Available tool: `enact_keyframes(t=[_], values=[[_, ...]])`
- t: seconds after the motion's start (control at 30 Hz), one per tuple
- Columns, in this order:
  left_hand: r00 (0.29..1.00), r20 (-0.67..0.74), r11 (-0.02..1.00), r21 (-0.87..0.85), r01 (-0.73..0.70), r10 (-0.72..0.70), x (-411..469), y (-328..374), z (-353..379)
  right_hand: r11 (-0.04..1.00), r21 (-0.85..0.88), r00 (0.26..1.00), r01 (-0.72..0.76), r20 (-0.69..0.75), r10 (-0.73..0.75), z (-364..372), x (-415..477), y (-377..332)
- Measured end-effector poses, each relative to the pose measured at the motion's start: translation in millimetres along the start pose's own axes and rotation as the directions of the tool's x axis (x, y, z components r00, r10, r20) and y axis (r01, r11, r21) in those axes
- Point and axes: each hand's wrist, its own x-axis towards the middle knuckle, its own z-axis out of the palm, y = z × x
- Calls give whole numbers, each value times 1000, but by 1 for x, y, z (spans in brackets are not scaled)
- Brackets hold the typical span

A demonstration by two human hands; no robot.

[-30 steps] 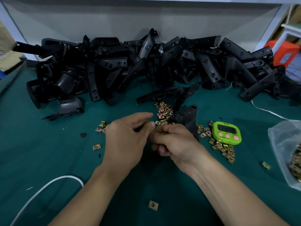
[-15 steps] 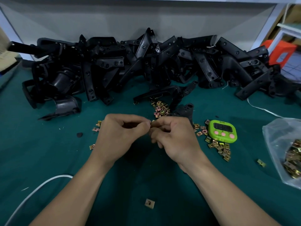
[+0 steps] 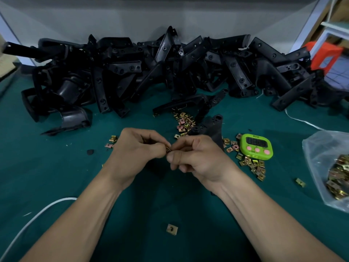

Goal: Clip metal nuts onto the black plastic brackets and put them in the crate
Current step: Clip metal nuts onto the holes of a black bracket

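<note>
Now left hand and right hand pinch one brass-coloured metal nut, left of the green timer. Likely next: clip onto black plastic bracket.

Assembly workshop bench: green felt top, heaped black brackets, scattered metal nuts, timer.

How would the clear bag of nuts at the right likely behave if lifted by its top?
Probably floppy: the bag is thin, crumpled film. Likely heavy for its size, given the heap of metal nuts inside. Those loose nuts would probably shift and sag downward.
</note>
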Motion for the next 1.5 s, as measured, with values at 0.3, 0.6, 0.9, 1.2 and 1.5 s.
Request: enact_keyframes(t=[0.3,0.6,0.9,1.2,1.5], values=[[1000,-17,998,-55,-5,4,1,-3,6,999,20,999,26,-19,-26,2,-1,1],[975,-208,972,234,-34,84,-2,-5,12,660,-677,824,327,-137,-549,-1,-2,2],[990,-138,996,76,45,-34,-4,-1,12,356,-814,629,460,16,-777,1,-3,6],[984,-173,998,27,51,-46,-2,0,19,586,-648,719,487,-83,-690,7,0,10],[977,-143,962,-243,122,-160,0,2,26,672,-559,711,486,-195,-676,9,1,10]])
